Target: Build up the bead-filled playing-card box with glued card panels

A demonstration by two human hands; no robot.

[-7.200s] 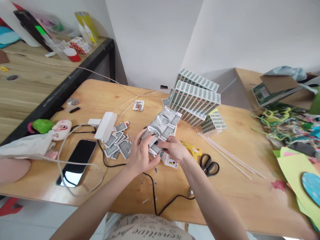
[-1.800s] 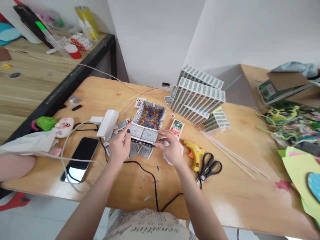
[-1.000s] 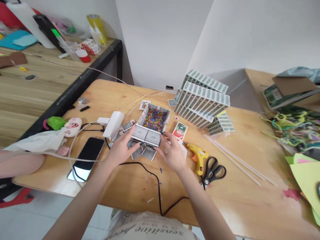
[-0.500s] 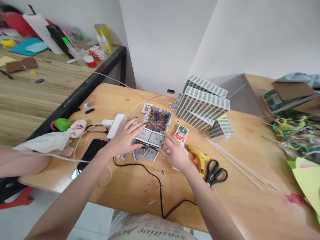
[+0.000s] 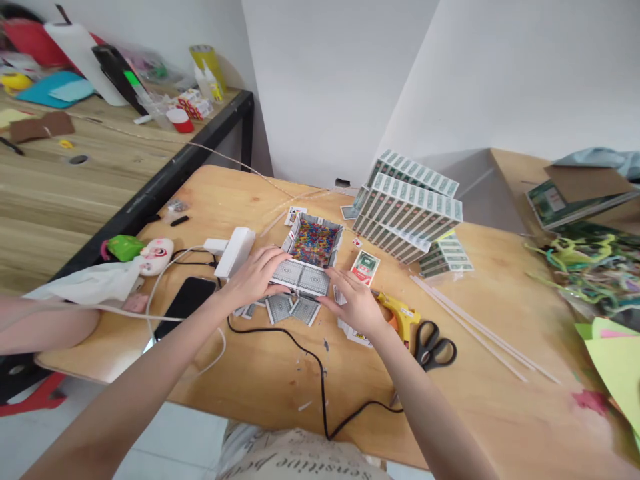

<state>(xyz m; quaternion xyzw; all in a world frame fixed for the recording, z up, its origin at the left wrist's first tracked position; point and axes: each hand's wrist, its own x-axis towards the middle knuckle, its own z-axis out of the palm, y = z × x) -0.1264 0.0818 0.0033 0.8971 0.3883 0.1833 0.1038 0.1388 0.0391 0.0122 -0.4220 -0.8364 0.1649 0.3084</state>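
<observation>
An open box made of playing cards (image 5: 339, 241) sits mid-table, its floor covered in small red, blue and yellow pieces. Along its near side runs a panel of playing cards (image 5: 300, 275), two patterned backs side by side. My left hand (image 5: 257, 275) grips the panel's left end, thumb below and fingers above. At the right end my right hand (image 5: 354, 301) pinches it the same way. Whether the panel is joined to the box I cannot tell. Loose playing cards (image 5: 280, 309) lie face down just in front, and more cards are partly under my right hand.
Right of my hands are a card pack (image 5: 365, 267), a yellow glue gun (image 5: 400, 313) and black-handled scissors (image 5: 434, 347). Stacked card boxes (image 5: 407, 207) rise behind. White sticks (image 5: 475, 327) lie right; a phone (image 5: 187, 303), white block (image 5: 235, 252) and cables lie left.
The fingers of my left hand have come down from a spread pose onto the panel's left end. My right hand stays at the right end, with small shifts of its fingers.
</observation>
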